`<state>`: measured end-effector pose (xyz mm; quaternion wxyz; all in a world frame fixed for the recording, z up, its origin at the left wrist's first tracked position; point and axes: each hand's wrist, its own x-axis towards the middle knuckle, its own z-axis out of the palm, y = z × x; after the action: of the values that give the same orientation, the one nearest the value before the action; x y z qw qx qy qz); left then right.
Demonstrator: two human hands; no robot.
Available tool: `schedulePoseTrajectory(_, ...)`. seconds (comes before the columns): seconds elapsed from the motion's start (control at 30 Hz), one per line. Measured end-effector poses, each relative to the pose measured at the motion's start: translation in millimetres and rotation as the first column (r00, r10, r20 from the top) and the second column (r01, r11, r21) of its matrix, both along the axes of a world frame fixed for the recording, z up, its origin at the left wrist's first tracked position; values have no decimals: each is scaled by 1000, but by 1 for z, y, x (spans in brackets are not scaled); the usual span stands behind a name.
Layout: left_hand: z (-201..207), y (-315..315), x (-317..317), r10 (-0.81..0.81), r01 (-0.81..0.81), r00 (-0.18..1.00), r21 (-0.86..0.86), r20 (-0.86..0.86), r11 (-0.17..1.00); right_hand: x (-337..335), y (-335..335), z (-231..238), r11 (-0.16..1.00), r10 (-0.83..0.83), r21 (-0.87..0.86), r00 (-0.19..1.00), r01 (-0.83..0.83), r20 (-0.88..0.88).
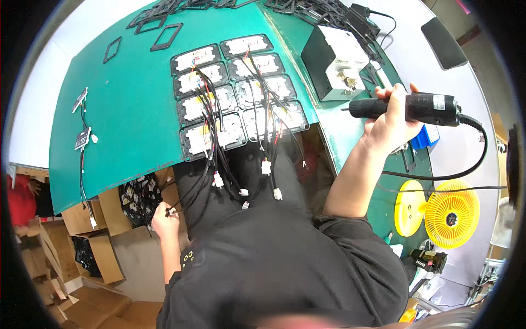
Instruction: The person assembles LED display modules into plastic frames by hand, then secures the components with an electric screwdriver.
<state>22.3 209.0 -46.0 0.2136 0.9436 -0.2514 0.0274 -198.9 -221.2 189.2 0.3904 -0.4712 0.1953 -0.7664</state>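
Note:
My right hand (pixel 392 123) is wrapped round a black electric screwdriver (pixel 435 108), raised over the right side of the bench with its bit pointing left. Below the bench's front edge, beside my lap, my left hand (pixel 164 220) is closed on the end of a black cable (pixel 192 198). Several black rectangular housings (pixel 213 140) with white inner parts lie in two columns at the bench edge. From them, bundles of black cables (pixel 218 148) with white connectors (pixel 218 179) hang down over my legs.
A black-and-white box (pixel 334 63) with a metal mechanism stands right of the housings. Black frames (pixel 167 37) lie at the back of the green bench (pixel 131 104). Two small wired boards (pixel 82 138) lie left. A yellow fan (pixel 452 215) sits right; cardboard boxes (pixel 107 257) stand lower left.

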Motion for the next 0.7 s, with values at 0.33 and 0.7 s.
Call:
schedulePoseTrajectory(0.33, -10, 35, 14, -119, 174, 982, 444, -149, 879, 11, -3, 5, 997, 63, 28, 996, -65, 71)
schedulePoseTrajectory(0.7, 59, -85, -2, -457, 417, 889, -354, -35, 837, 13, 15, 18, 999, 26, -34, 996, -23, 87)
